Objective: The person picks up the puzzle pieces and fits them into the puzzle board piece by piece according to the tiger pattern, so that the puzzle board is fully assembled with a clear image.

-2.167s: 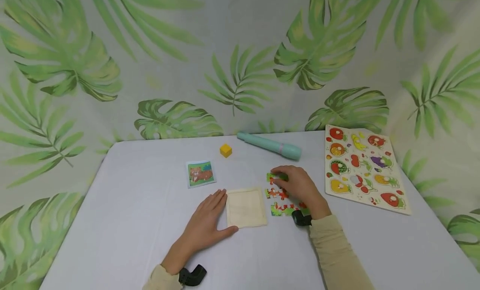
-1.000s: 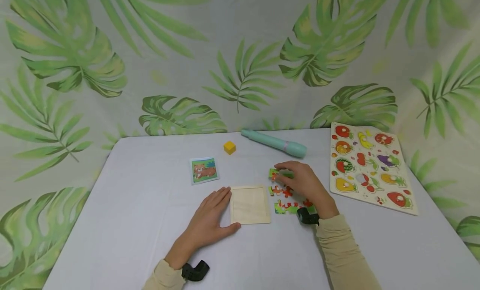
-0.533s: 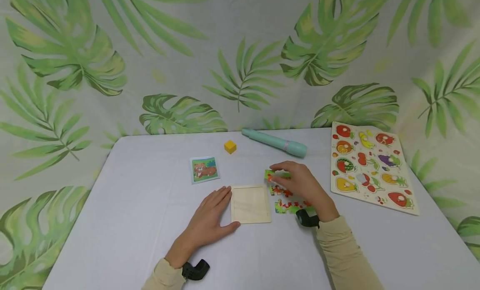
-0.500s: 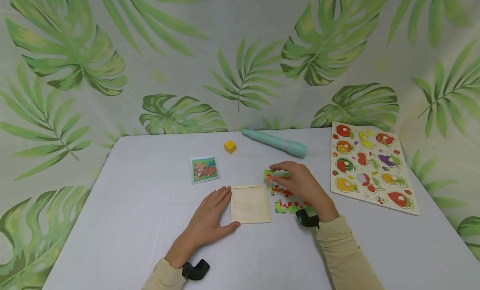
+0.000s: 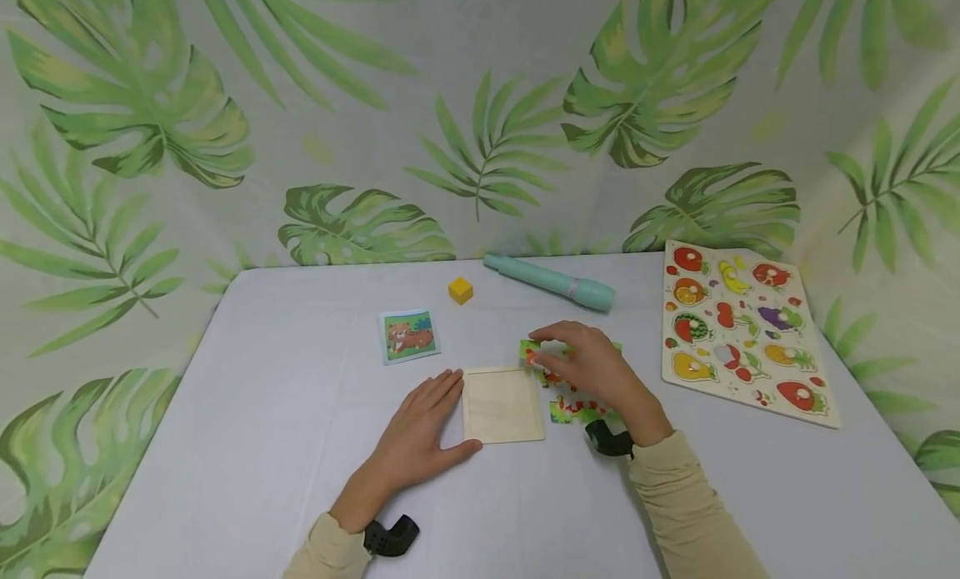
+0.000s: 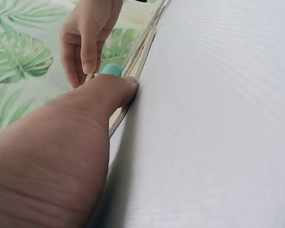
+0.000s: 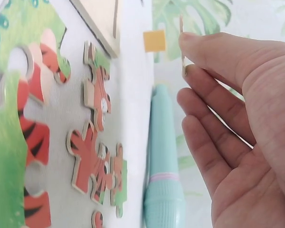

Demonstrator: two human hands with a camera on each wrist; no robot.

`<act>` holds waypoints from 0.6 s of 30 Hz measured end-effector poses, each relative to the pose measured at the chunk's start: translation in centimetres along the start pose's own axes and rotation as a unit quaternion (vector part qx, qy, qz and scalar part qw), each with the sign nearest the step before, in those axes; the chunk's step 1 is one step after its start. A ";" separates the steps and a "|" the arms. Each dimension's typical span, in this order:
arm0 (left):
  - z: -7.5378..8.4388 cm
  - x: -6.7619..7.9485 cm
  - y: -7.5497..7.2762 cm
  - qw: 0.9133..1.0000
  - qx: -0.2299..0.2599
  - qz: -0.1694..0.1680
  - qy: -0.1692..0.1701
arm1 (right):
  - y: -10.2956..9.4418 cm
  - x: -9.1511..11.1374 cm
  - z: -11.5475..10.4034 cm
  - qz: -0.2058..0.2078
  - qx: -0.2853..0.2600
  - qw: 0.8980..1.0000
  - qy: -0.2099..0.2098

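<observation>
My right hand (image 5: 588, 366) pinches a jigsaw puzzle piece (image 5: 527, 352), green and red, between thumb and fingers. The right wrist view shows that piece edge-on and lifted off the table; its printed face is hidden there. Loose puzzle pieces (image 7: 88, 161), with orange-red, black-striped parts and green grass, lie below the hand. My left hand (image 5: 416, 436) lies flat with straight fingers at the left side of a square wooden puzzle tray (image 5: 502, 406). Its thumb touches the tray's near edge, as the left wrist view also shows.
A picture card of a brown animal (image 5: 409, 336) lies behind the left hand. Farther back are a yellow cube (image 5: 461, 291) and a mint-green tube-shaped object (image 5: 551, 283). On the right lies a fruit puzzle board (image 5: 750, 337). A leaf-patterned cloth (image 5: 480, 129) hangs behind the table.
My right hand has taken hold of the puzzle piece and moved it left, toward the tray, away from the other pieces. The left hand stays at the tray. The view has shifted slightly.
</observation>
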State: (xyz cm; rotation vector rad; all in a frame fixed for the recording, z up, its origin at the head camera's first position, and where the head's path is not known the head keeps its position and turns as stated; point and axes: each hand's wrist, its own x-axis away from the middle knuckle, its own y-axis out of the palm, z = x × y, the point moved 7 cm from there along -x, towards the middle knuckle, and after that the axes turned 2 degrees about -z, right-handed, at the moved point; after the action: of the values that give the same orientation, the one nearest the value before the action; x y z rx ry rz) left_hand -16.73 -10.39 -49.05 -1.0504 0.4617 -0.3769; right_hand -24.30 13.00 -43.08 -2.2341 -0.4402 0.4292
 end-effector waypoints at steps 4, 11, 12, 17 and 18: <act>0.0 0.0 -0.1 1.000 0.001 -0.011 -0.007 | 0.5 -0.1 -0.4 -0.010 0.001 1.000 0.001; 0.0 0.0 0.0 1.000 -0.006 -0.015 -0.009 | 1.4 -0.3 -1.3 -0.013 0.012 1.000 -0.018; -0.1 0.0 0.0 1.000 -0.007 -0.016 -0.010 | 1.5 -0.3 -1.4 -0.012 0.014 1.000 -0.020; 0.1 -0.1 -0.1 1.000 -0.007 -0.010 -0.005 | 2.2 -0.5 -1.8 -0.017 0.010 0.999 -0.041; 0.2 -0.1 -0.1 1.000 -0.007 -0.008 -0.002 | 2.3 -0.5 -1.9 -0.019 0.008 0.999 -0.045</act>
State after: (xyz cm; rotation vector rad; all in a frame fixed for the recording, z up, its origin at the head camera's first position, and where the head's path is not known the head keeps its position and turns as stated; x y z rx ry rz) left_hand -16.69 -10.27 -48.87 -1.0681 0.4526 -0.3852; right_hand -23.54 10.11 -43.57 -2.1926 -0.5242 0.5126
